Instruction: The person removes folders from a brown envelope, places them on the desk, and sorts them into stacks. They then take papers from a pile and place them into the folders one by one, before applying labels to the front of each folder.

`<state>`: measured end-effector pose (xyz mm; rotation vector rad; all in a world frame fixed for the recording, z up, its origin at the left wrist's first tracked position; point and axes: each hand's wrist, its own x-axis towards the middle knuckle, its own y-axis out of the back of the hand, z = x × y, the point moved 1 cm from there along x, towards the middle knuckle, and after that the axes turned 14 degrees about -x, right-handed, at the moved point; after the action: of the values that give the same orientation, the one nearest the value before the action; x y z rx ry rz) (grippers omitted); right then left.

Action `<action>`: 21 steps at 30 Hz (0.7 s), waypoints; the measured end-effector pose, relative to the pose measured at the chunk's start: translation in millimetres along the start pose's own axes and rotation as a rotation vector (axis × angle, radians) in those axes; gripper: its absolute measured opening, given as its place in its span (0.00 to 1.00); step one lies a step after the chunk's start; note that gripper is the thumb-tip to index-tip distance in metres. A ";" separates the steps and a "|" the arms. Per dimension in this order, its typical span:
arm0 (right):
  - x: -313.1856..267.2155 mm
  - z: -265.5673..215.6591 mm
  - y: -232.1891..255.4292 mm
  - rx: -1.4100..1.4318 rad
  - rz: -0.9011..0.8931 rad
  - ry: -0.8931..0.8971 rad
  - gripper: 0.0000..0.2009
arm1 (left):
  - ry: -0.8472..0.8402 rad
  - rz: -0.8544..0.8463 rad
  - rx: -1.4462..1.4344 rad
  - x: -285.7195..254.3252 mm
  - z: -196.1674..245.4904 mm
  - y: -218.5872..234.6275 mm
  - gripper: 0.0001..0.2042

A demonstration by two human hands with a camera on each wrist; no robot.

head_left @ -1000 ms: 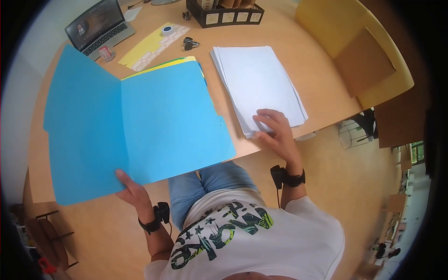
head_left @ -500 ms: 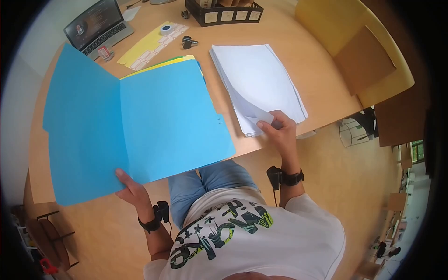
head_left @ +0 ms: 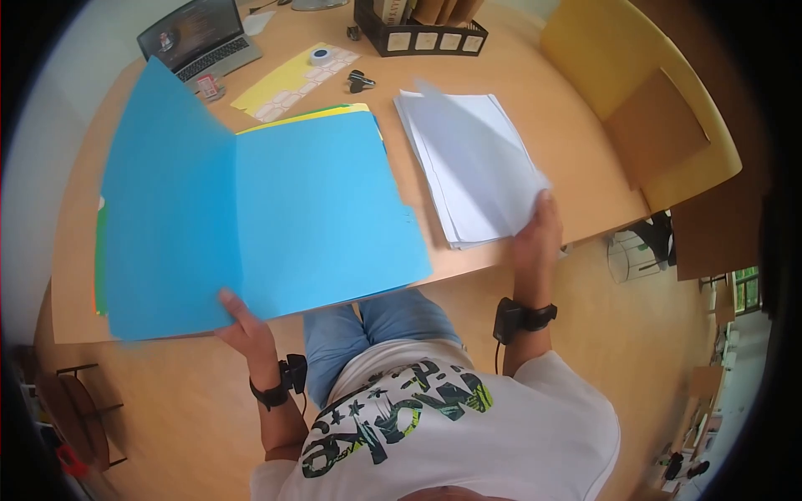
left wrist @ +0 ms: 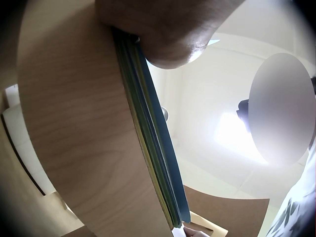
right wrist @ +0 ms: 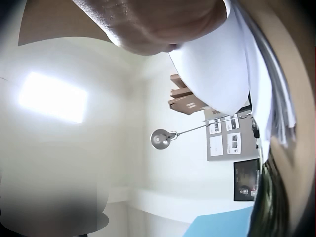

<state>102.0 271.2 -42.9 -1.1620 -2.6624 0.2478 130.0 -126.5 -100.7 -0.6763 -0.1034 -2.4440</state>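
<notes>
A blue file folder (head_left: pixel 326 209) lies spread out at the near edge of the table, its left cover (head_left: pixel 171 217) tilted up. My left hand (head_left: pixel 248 332) grips the lower edge of that cover near the fold, thumb on top. Yellow and green folder edges (head_left: pixel 334 111) show beneath the blue one; the left wrist view shows the layered folders (left wrist: pixel 148 133) edge-on. To the right lies a stack of white paper (head_left: pixel 443 184). My right hand (head_left: pixel 541 230) pinches the top sheet (head_left: pixel 484 138) at its lower right, and the sheet curves up off the stack, slightly blurred.
Behind the folder are a laptop (head_left: pixel 205 42), a yellow label sheet (head_left: pixel 280 90) with a tape roll (head_left: pixel 320 57) on it, and a small black tool (head_left: pixel 360 81). A black organizer (head_left: pixel 430 40) stands at the back, a yellow partition (head_left: pixel 643 75) at the right.
My right hand went from resting on the paper stack to pinching its top sheet, then moved right, lifting the sheet. The left hand keeps its grip on the folder cover. The head view shifted slightly.
</notes>
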 end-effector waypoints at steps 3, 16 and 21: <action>-10.5 -29.7 -26.6 -0.026 -0.120 0.161 0.11 | 0.025 0.024 -0.056 -1.6 -1.5 -1.0 0.19; -176.9 -12.9 -158.4 -0.836 -0.899 0.878 0.06 | 0.014 -0.065 -0.086 6.2 22.6 -6.4 0.18; -185.7 -13.8 -157.2 -0.828 -1.010 0.858 0.09 | 0.077 -0.165 -0.081 3.9 13.1 2.9 0.17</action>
<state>118.5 29.4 -17.2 0.1494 -2.1334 -1.2683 134.7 -128.0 -87.6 -0.6297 -0.0313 -2.6415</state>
